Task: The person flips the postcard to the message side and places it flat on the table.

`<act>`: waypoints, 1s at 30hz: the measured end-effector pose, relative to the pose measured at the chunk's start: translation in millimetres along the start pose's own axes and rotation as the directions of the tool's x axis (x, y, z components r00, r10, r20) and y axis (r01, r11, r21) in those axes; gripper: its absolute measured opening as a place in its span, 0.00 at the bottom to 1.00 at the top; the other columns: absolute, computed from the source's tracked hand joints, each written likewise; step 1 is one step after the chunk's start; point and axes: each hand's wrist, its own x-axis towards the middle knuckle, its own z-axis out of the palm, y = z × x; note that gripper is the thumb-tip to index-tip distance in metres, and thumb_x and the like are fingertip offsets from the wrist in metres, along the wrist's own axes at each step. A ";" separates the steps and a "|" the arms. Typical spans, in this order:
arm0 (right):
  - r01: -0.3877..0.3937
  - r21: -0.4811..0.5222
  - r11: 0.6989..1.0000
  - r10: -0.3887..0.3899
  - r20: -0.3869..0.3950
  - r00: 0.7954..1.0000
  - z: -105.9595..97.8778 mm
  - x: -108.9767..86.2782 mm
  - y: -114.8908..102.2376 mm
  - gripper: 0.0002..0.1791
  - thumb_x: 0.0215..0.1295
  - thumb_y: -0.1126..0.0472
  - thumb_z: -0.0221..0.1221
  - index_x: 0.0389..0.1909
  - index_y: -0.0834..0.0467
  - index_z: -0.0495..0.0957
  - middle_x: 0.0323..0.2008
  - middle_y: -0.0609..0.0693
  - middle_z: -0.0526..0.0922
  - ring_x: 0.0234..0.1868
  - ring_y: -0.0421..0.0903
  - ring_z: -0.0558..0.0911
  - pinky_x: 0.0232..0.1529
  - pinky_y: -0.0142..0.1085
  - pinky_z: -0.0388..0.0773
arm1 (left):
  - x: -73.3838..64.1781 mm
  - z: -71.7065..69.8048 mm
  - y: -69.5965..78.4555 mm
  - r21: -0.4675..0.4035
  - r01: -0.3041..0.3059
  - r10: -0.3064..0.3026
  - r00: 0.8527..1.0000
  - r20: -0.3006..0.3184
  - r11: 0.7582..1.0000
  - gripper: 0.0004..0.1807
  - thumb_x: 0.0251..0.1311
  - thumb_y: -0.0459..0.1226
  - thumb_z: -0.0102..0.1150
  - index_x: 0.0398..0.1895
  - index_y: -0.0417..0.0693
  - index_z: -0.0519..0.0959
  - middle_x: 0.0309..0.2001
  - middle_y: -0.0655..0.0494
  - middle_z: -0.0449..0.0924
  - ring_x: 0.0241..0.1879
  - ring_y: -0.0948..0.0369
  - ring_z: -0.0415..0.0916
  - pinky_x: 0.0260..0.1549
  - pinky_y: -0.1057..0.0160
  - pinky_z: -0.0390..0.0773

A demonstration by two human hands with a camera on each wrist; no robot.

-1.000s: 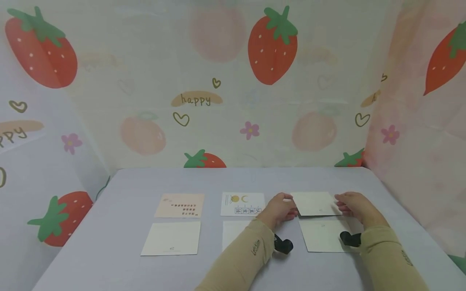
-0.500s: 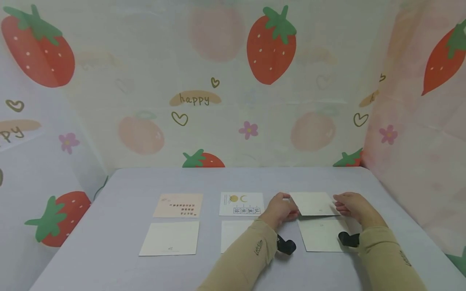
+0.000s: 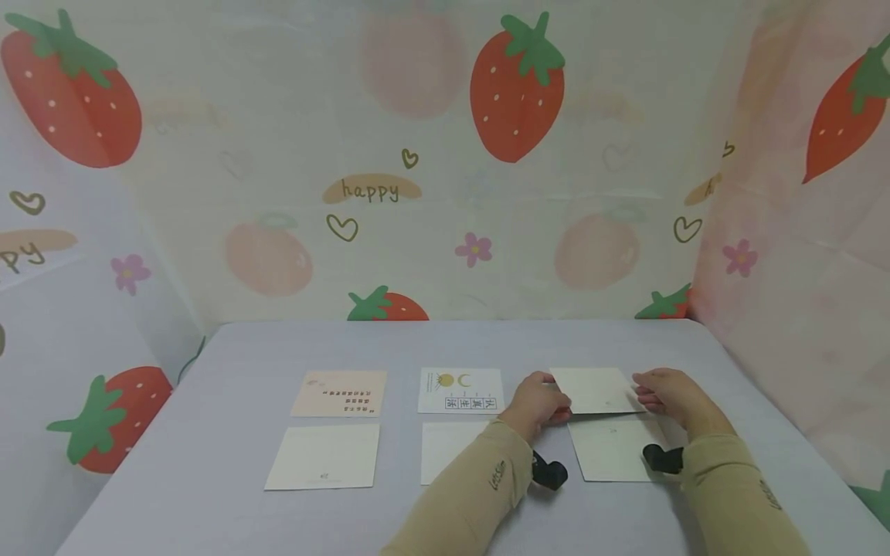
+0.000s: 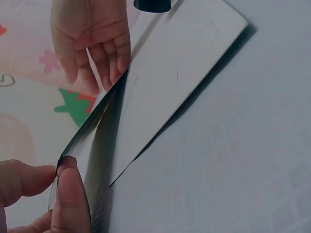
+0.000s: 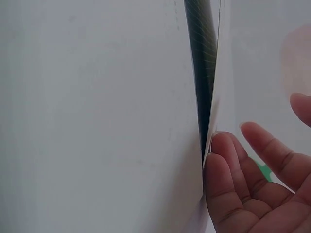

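Observation:
At the back right of the table, a white card (image 3: 594, 388) is tilted, its near edge slightly raised above another white card (image 3: 615, 455). My left hand (image 3: 534, 405) pinches its left edge between thumb and finger, as the left wrist view shows with the thumb (image 4: 29, 182) on one side. My right hand (image 3: 677, 398) is at the opposite edge. In the right wrist view its fingertips (image 5: 221, 170) touch that edge, while the thumb stays apart. A dark underside shows in the gap between the two cards.
Left of my hands lie a card with a sun and moon print (image 3: 462, 390) and a pink card with lettering (image 3: 339, 394). In the front row are a plain white card (image 3: 323, 455) and another white card (image 3: 445, 452) partly covered by my left sleeve. A strawberry-print curtain (image 3: 445, 154) stands behind.
The view has shifted slightly. The near edge of the card between my hands looks a little more raised; both hands keep nearly the same places at its sides.

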 end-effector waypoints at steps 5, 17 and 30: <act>-0.019 -0.005 1.000 0.019 -0.009 1.000 1.4 -1.0 -1.3 0.28 0.61 0.56 0.50 0.52 0.75 0.57 0.39 0.59 0.73 0.32 0.42 0.75 0.36 0.33 0.74 | 0.5 -0.4 0.4 0.023 0.013 -0.012 1.000 -0.006 1.000 0.24 0.44 0.25 0.58 0.49 0.44 0.68 0.25 0.50 0.73 0.18 0.61 0.74 0.21 0.67 0.77; 0.005 -0.022 1.000 -0.005 0.006 1.000 -0.5 0.1 -1.1 0.25 0.61 0.59 0.50 0.51 0.74 0.60 0.36 0.54 0.74 0.32 0.41 0.75 0.35 0.33 0.74 | 0.2 -1.0 0.9 0.029 0.011 -0.010 1.000 -0.020 1.000 0.24 0.44 0.24 0.57 0.48 0.44 0.68 0.24 0.49 0.73 0.17 0.62 0.74 0.20 0.67 0.77; 0.025 -0.088 0.996 -0.025 0.002 1.000 -3.2 -2.0 1.2 0.23 0.59 0.59 0.53 0.49 0.74 0.64 0.35 0.54 0.75 0.34 0.43 0.73 0.36 0.34 0.74 | 0.0 -5.0 0.5 0.053 0.007 -0.007 1.000 -0.016 0.999 0.25 0.45 0.26 0.58 0.50 0.46 0.68 0.25 0.50 0.73 0.17 0.63 0.74 0.19 0.68 0.76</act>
